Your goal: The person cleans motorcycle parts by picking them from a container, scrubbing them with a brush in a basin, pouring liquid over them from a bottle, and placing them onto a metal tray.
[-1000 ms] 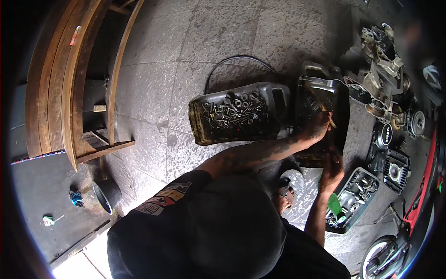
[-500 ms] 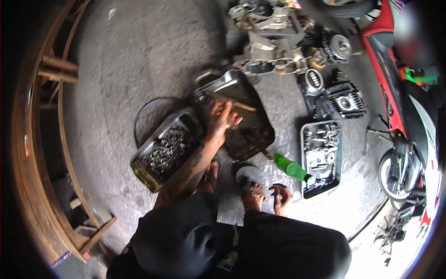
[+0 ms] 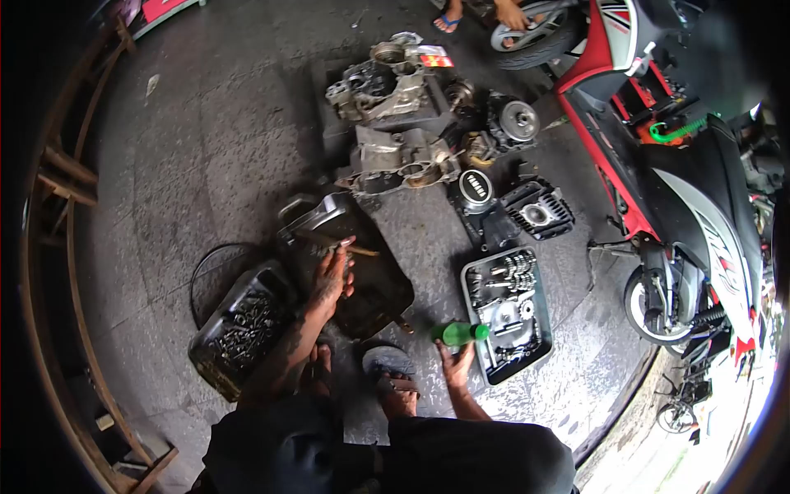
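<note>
My left hand point(image 3: 331, 280) is over the dark oily tray point(image 3: 385, 296), its fingers bent together around something too small to make out. A wooden-handled stick point(image 3: 362, 250) lies across that tray, just beyond the fingertips. My right hand point(image 3: 455, 364) is closed on a green bottle point(image 3: 461, 333), whose neck points right toward the tray of gears and shafts point(image 3: 541, 346). Left of my left forearm sits a black container point(image 3: 276, 280) full of bolts, nuts and washers.
Engine casings point(image 3: 395, 156), a round YAMAHA cover point(image 3: 476, 188) and a finned cylinder part point(image 3: 539, 214) lie ahead. A red and white motorcycle point(image 3: 699, 206) stands at the right. Another person's hand point(image 3: 512, 15) is by a wheel. A wooden bench point(image 3: 78, 329) stands left.
The view has swung right and forward. My right hand left the oily tray and took hold of the green bottle. My left hand remains over the tray.
</note>
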Available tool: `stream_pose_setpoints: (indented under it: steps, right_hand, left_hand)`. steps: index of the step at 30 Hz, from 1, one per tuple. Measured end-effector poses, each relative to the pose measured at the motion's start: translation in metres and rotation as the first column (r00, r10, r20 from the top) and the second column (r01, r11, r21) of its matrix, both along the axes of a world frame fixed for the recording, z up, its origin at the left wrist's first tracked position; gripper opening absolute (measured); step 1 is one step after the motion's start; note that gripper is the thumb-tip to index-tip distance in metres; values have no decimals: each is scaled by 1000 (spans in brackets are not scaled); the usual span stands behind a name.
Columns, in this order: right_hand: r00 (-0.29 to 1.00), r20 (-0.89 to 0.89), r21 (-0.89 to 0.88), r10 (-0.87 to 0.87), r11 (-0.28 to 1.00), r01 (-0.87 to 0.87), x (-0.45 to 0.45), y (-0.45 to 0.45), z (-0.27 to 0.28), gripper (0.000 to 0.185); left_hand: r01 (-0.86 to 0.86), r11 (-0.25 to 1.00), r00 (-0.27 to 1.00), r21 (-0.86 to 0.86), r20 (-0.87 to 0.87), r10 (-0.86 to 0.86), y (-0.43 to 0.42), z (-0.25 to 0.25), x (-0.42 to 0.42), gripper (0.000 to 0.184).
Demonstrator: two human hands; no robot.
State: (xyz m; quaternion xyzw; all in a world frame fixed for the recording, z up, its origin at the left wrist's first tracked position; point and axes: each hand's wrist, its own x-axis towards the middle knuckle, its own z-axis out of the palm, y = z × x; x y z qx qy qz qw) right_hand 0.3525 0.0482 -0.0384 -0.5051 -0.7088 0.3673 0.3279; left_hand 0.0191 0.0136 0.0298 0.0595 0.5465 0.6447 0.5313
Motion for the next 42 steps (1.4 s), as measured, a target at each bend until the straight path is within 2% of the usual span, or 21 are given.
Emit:
stream_pose_setpoints:
  steps: [2, 3, 4, 5, 6, 7, 9, 10, 13, 15, 16, 19, 20, 21, 24, 26, 29, 31, 35, 40, 42]
  right_hand:
    - [980, -199, -120, -12, 993, -12, -9, 8, 39, 72]
    - [996, -93, -140, 10, 990, -23, -1, 17, 47, 75]
    - [985, 31, -86, 170, 982, -167, -8, 34, 76, 73]
    - [967, 86, -136, 240, 964, -228, -5, 47, 85, 71]
    - [927, 114, -97, 358, 932, -349, -28, 57, 125, 68]
    - [856, 323, 14, 405, 902, -432, -40, 64, 149, 67]
    - [761, 360, -10, 539, 818, -575, -55, 81, 175, 63]
    - [717, 435, -18, 544, 802, -597, -65, 85, 187, 61]
    - [603, 569, -4, 560, 735, -678, -83, 101, 200, 60]
    - [447, 690, -101, 569, 687, -719, -91, 108, 210, 63]
    - [462, 652, -38, 601, 634, -772, -96, 111, 211, 65]
    - [247, 782, -203, 572, 608, -767, -110, 110, 222, 64]
    - [226, 771, -263, 596, 621, -738, -117, 109, 227, 63]
    - [219, 794, -214, 567, 598, -772, -117, 110, 219, 62]
    - [192, 799, -239, 569, 594, -768, -122, 114, 217, 61]
    - [242, 810, -131, 534, 566, -814, -121, 115, 215, 60]
    - [199, 810, -178, 551, 555, -813, -123, 116, 219, 59]
    - [207, 821, -142, 533, 541, -829, -121, 114, 220, 58]
    - [154, 825, -187, 544, 519, -834, -121, 115, 222, 58]
    - [171, 819, -197, 548, 548, -813, -120, 118, 225, 58]
    - [198, 829, -166, 523, 567, -807, -120, 119, 227, 59]
  left_hand:
    - [31, 999, 999, 33, 29, -32, -2, -10, -5, 45]
    - [79, 993, 995, 87, 58, -84, -5, -16, -5, 43]
    - [63, 996, 996, 61, 53, -67, -8, -21, -8, 43]
    - [65, 982, 991, 179, 104, -85, -10, -26, -8, 40]
    - [62, 953, 982, 297, 154, -112, -11, -29, -7, 39]
    - [60, 958, 982, 280, 155, -106, -9, -31, -4, 39]
    - [-5, 959, 993, 284, 116, -30, -2, -33, -1, 48]
    - [-8, 962, 987, 272, 154, -35, -3, -29, -4, 59]
    - [-29, 958, 993, 285, 116, -5, -4, -30, -3, 59]
    - [-26, 952, 992, 305, 126, -14, -4, -38, -4, 62]
    - [-27, 941, 990, 337, 140, -21, -5, -39, -4, 65]
    - [-30, 969, 971, 244, 237, -29, -7, -25, -6, 70]
    - [-20, 975, 976, 220, 215, -29, -6, -21, -5, 68]
    - [-10, 977, 976, 212, 214, -36, -6, -22, -6, 68]
    - [-4, 972, 961, 237, 271, -61, -6, -23, -9, 61]
    - [0, 970, 965, 243, 255, -63, -6, -24, -9, 61]
    - [7, 967, 974, 256, 218, -65, -6, -24, -7, 59]
    - [16, 962, 982, 273, 178, -67, -5, -24, -6, 58]
    - [11, 961, 979, 277, 191, -66, -5, -23, -5, 56]
    - [-17, 973, 957, 231, 285, -51, -5, -28, -7, 30]
    - [-26, 976, 966, 217, 256, -31, -6, -32, -5, 28]
